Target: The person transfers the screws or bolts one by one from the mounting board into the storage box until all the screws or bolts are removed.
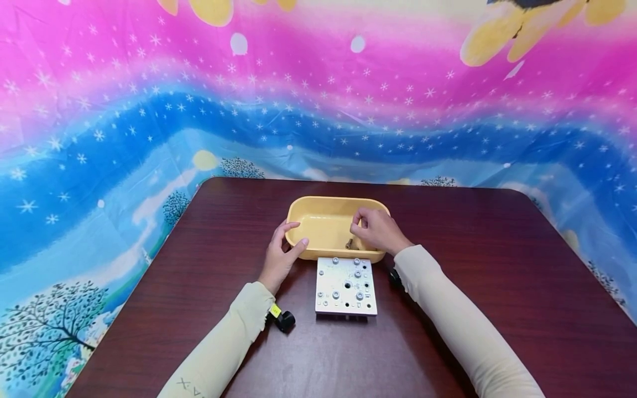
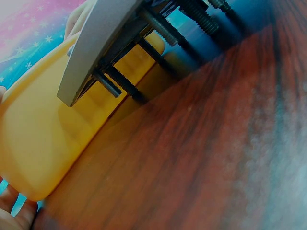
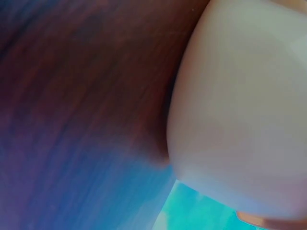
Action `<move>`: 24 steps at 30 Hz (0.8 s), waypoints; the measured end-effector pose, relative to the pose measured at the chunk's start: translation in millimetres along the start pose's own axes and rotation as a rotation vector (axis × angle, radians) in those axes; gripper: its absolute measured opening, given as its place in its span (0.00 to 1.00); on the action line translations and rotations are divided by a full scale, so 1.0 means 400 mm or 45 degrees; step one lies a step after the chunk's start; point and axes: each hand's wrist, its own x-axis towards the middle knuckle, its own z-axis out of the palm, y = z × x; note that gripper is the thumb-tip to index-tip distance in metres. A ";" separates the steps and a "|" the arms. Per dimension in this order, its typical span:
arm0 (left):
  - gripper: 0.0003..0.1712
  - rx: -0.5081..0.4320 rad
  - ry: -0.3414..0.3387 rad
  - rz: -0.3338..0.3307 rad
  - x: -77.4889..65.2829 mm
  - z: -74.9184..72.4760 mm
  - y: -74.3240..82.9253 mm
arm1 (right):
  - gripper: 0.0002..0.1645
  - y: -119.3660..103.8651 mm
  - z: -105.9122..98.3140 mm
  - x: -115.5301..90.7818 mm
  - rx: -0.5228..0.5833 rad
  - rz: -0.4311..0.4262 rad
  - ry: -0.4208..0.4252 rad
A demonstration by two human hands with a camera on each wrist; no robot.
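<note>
My left hand grips the left end of a yellow plastic tray, thumb by the front rim and index finger over the left rim. Over the tray's right half is my right hand, fingers curled and thumb close to the index finger; I cannot tell whether anything sits between those fingertips. A small brown bolt lies in the tray just below them. In front of the tray stands a square silver metal plate with several bolt heads on top. Threaded bolt shanks stick out beneath it in the left wrist view.
Everything stands on a dark red wood-grain table. A colourful printed cloth hangs behind and beside it. A black wrist camera is strapped at the left cuff. The yellow tray's pale curved wall fills much of the right wrist view.
</note>
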 end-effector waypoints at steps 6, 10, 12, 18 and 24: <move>0.29 0.006 0.001 -0.004 0.000 0.000 0.002 | 0.02 0.003 0.001 0.001 0.007 -0.015 0.012; 0.29 0.006 0.005 -0.007 -0.001 0.000 0.000 | 0.02 0.003 0.002 0.002 0.054 -0.043 0.017; 0.29 0.006 0.005 -0.015 -0.002 0.000 -0.001 | 0.02 0.003 0.001 0.001 0.080 -0.070 0.021; 0.29 0.006 0.001 -0.039 -0.004 0.002 -0.002 | 0.09 -0.009 -0.006 -0.012 0.117 -0.166 0.025; 0.29 0.015 0.004 -0.026 -0.001 0.000 0.004 | 0.08 -0.070 -0.022 -0.041 0.085 -0.298 -0.053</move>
